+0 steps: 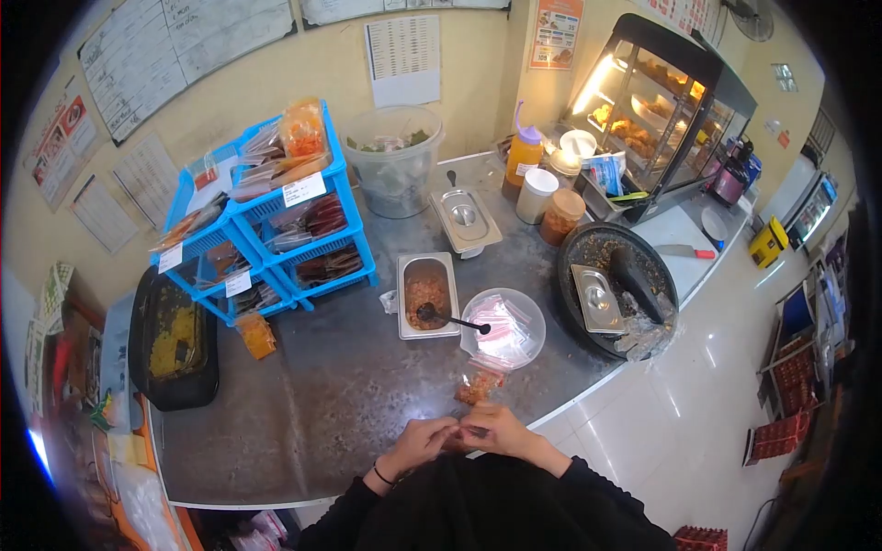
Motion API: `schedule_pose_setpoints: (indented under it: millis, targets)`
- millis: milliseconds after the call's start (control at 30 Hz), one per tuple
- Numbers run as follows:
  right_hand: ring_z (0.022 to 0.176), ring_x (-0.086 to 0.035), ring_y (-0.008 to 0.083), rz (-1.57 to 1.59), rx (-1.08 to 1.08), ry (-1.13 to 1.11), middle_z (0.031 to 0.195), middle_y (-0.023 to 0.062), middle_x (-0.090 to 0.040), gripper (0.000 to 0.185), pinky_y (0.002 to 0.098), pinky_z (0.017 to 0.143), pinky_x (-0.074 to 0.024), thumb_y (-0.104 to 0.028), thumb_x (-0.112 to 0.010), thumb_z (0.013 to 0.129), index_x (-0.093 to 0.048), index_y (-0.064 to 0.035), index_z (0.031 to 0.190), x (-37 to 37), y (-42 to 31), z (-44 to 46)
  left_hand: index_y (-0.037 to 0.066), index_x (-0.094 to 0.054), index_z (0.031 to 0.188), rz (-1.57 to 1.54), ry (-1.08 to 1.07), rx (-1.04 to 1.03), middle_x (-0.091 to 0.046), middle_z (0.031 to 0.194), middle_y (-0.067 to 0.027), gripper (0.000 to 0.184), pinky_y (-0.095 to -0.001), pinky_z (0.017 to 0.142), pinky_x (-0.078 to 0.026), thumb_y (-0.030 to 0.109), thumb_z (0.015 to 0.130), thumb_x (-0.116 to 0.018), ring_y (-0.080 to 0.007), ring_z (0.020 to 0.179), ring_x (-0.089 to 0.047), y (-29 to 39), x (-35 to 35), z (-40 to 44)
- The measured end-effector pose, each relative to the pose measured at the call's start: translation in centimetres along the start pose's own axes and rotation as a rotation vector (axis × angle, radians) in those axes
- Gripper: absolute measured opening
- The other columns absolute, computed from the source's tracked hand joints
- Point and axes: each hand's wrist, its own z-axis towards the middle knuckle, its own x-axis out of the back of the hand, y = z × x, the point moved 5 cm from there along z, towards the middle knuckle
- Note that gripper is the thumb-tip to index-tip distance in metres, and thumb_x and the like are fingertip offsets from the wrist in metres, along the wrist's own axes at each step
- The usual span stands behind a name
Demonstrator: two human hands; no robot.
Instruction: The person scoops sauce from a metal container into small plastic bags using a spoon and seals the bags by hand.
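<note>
My left hand (424,444) and my right hand (503,432) meet close to my body at the table's front edge. Their fingers are pinched together on a small plastic bag (456,444) with reddish-brown food in it, mostly hidden by the fingers. Just beyond them lies another small clear bag (476,387) of reddish relish. A round plastic bowl (533,345) full of small flat packets stands behind that. To its left, a steel pan (402,286) contains reddish chopped relish, and a black spoon (457,321) reaches from it over the bowl.
Blue stacked baskets (344,216) of packets stand at the left, near a black tray (147,367) of yellow food. A lidded steel pan (466,213) and clear tub (395,174) are at the back. A large black pan (588,344), jars and a heated cabinet (634,110) occupy the right.
</note>
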Motion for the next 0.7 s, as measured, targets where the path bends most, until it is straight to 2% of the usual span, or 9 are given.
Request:
schedule_pose_setpoints:
  millis: [133,300,433,533,700]
  targets:
    - [0.062,-0.053,0.0249,-0.073,0.031,-0.031,0.066,0.0073,-0.053,0.015,0.0331,0.057,-0.0431,-0.007,-0.068,0.063,-0.057,-0.0047,0.073,-1.5,-0.4,-0.3,0.002,-0.059,0.093,0.041,-0.108,0.067,-0.06,0.077,-0.0169,0.016,-0.0326,0.058,-0.046,0.012,0.083,-0.053,-0.0311,0.069,-0.061,0.2,0.8,-1.0]
    - [0.062,-0.054,0.0254,-0.187,0.04,-0.042,0.067,0.0073,-0.053,0.015,0.0336,0.057,-0.0438,-0.007,-0.067,0.064,-0.056,-0.0049,0.074,-2.4,-1.3,0.0,0.002,-0.059,0.094,0.045,-0.009,-0.058,-0.06,0.081,-0.0175,0.017,-0.0348,0.06,-0.047,0.012,0.082,-0.052,-0.033,0.072,-0.06,-1.2,1.0,-2.1]
    - [0.066,-0.053,0.0264,-0.206,0.056,-0.049,0.069,0.0082,-0.054,0.014,0.0343,0.06,-0.0444,-0.007,-0.065,0.064,-0.055,-0.0039,0.075,-2.0,-1.3,-0.2,0.003,-0.059,0.096,-0.063,0.049,0.025,-0.061,0.084,-0.0173,0.018,-0.0353,0.063,-0.047,0.013,0.082,-0.052,-0.0331,0.074,-0.06,-3.4,0.6,-2.8]
    - [0.068,-0.053,0.0267,-0.156,0.064,-0.086,0.069,0.0087,-0.053,0.013,0.0345,0.061,-0.0443,-0.006,-0.064,0.065,-0.055,-0.0031,0.074,-1.9,-1.1,-0.5,0.0,-0.059,0.092,0.032,0.102,-0.039,-0.063,0.076,-0.0126,0.015,-0.0292,0.059,-0.049,0.012,0.086,-0.05,-0.0206,0.064,-0.063,-2.1,0.6,-3.0]
    - [0.067,-0.053,0.0261,-0.084,0.145,-0.108,0.068,0.0085,-0.053,0.013,0.0343,0.059,-0.0432,-0.005,-0.065,0.064,-0.056,-0.0026,0.072,-0.8,-1.5,0.0,0.001,-0.059,0.091,0.195,0.176,-0.086,-0.063,0.077,-0.0119,0.015,-0.0291,0.059,-0.049,0.011,0.085,-0.051,-0.0227,0.064,-0.063,0.6,-0.3,-3.0]
